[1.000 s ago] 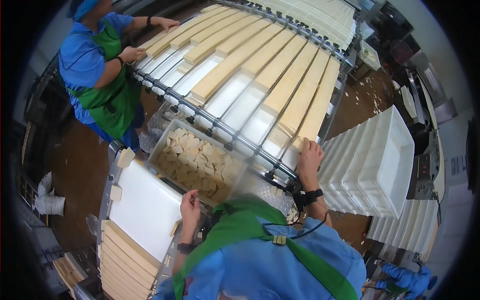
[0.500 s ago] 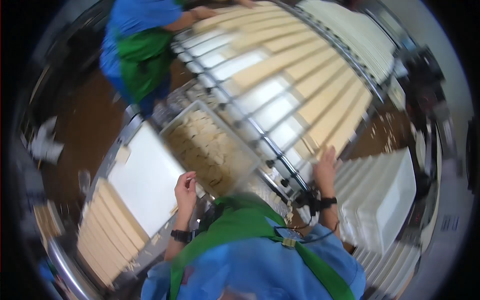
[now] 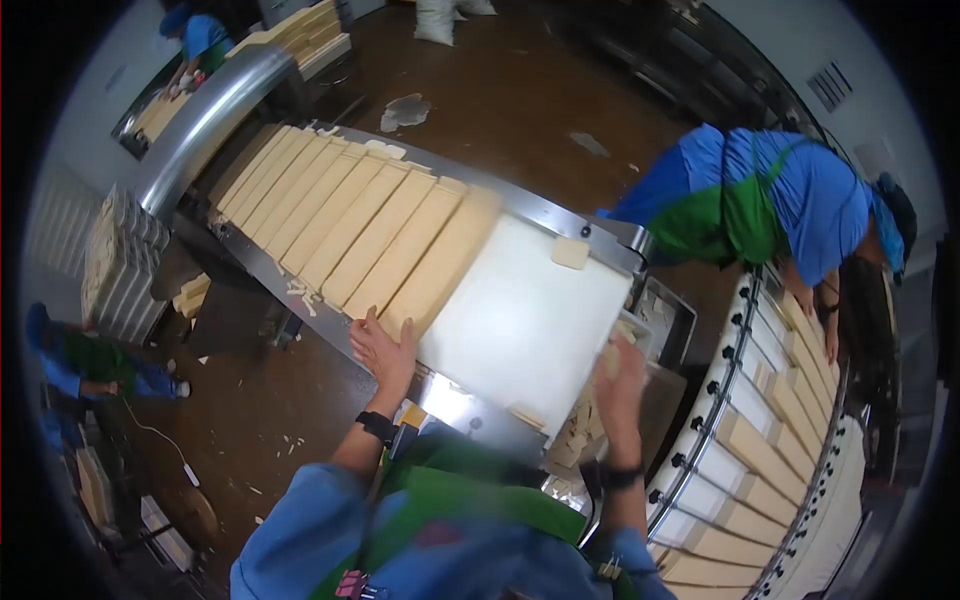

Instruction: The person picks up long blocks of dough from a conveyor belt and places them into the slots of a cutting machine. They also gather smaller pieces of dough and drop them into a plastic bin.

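My left hand [image 3: 385, 355] is at the near end of the last long pale-tan strip [image 3: 445, 265], thumb and fingers spread, fingertips right at its end. This strip lies flat, closing a row of similar strips [image 3: 335, 205] on a conveyor. To its right is the bare white belt [image 3: 520, 320], with one small tan square piece [image 3: 570, 253] near the far edge. My right hand [image 3: 620, 385], smeared by motion, is over the belt's right end, beside a bin with broken tan pieces [image 3: 577, 430]; its fingers are too blurred to read.
A curved conveyor [image 3: 722, 470] with bars and tan strips runs at the right, where a co-worker [image 3: 760, 195] leans over it. Two more people [image 3: 205, 40] [image 3: 95, 360] are at the left. A metal arch [image 3: 215, 125] spans the conveyor's far end. Stacked white trays [image 3: 125, 260] stand at the left.
My view has swung left from the curved conveyor to the straight one. My right hand has left the curved conveyor's strips; my left hand has moved from beside the bin to the last strip.
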{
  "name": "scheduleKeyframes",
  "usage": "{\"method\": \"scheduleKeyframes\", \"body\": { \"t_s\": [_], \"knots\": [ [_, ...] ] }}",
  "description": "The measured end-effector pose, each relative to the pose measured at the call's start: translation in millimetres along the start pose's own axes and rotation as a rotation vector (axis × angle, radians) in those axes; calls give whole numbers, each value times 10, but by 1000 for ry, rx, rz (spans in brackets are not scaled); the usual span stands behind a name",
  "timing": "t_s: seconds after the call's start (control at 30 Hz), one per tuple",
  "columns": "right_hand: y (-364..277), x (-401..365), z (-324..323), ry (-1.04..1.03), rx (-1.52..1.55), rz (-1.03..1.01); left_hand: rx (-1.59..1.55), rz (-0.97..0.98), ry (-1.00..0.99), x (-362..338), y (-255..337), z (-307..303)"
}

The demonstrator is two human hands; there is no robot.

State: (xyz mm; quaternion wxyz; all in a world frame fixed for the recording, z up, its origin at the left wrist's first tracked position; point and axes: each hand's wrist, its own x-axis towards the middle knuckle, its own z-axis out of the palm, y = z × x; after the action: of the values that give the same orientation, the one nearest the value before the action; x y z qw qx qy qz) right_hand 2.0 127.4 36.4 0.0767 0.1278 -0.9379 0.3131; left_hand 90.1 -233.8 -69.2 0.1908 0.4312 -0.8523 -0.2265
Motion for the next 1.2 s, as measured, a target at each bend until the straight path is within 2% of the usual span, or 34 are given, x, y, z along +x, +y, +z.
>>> {"method": "scheduleKeyframes", "body": {
  "t_s": [0.03,0.1,0.23,0.27,0.33,0.47,0.53,0.63,0.7,0.77,0.8,0.87,0.9,0.93,0.97,1.0,1.03,1.07,1.13,1.17,1.2],
  "knots": [
    [-109,373,373,-35,71,-170,-3,-17,6,21,-15,-32],
    [-392,1057,1108,-129,158,-343,83,89,-177,27,-13,-178],
    [-705,2158,2352,-133,59,-479,-83,165,-229,77,-79,-167],
    [-796,2317,2502,-131,62,-483,-102,178,-223,92,-80,-149],
    [-891,2502,2715,-249,-83,-368,-84,196,-240,131,-18,-141],
    [-854,2556,2950,-318,-137,-242,-71,155,-293,182,118,-117],
    [-769,2465,2873,-244,-95,-251,-41,102,-330,173,182,-136],
    [-369,2162,2511,-87,-65,-283,-55,185,-343,155,212,-107],
    [-114,1829,2135,-9,-148,-201,-47,309,-385,105,225,-67],
    [80,1428,1589,2,-130,90,-55,471,-460,29,251,-21],
    [215,1230,1409,55,-161,164,-65,529,-516,25,277,-14],
    [353,857,1218,47,-491,226,-47,647,-644,58,403,-50],
    [429,724,1208,71,-393,229,-16,700,-703,97,458,-60],
    [273,614,1111,99,-257,314,-18,644,-749,105,442,36],
    [495,522,1359,206,-291,219,-10,582,-790,83,412,123],
    [389,508,1303,108,-326,334,-13,645,-829,35,391,197],
    [276,488,1137,4,-343,439,-9,646,-754,-23,378,263],
    [273,359,992,31,-348,478,-7,637,-670,-115,399,295],
    [273,151,806,175,-142,443,-39,703,-640,-302,487,284],
    [330,35,689,194,-138,463,-65,727,-594,-394,516,275],
    [400,-119,539,304,-148,466,-102,764,-597,-530,618,266]
  ]
}}
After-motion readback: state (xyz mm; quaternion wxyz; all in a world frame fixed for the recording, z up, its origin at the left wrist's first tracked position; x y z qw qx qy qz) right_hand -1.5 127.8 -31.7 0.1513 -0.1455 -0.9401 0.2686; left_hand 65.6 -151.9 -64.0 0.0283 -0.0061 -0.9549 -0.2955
